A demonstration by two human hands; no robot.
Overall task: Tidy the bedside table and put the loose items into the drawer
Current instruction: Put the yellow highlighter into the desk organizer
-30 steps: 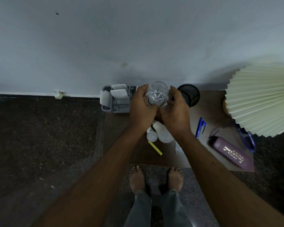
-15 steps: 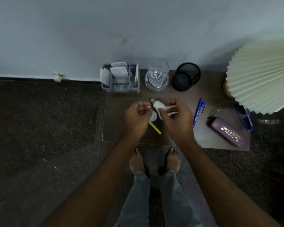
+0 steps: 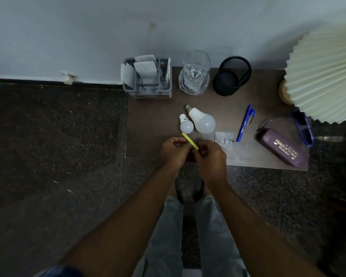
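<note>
The brown bedside table (image 3: 148, 126) stands against the wall. Two white light bulbs, a large one (image 3: 203, 120) and a small one (image 3: 186, 125), lie at its middle. A yellow stick (image 3: 189, 140) lies just in front of them. Both my hands hover at the table's front edge with curled fingers. My left hand (image 3: 174, 151) is left of the stick and shows nothing in it. My right hand (image 3: 211, 158) has its fingertips at the stick's near end; a grip cannot be made out. No drawer is visible.
Along the wall stand a grey caddy (image 3: 148, 90) with papers, a clear glass (image 3: 196, 72) and a black mesh cup (image 3: 231, 76). A blue pen (image 3: 245, 124), a small packet (image 3: 224, 139), a purple glasses case (image 3: 282, 147), blue glasses (image 3: 304, 128) and a pleated lamp shade (image 3: 326, 76) are on the right.
A second ago both hands were at the glass by the wall. They then handled the bulbs. Now the bulbs lie free and both hands have drawn back to the front edge.
</note>
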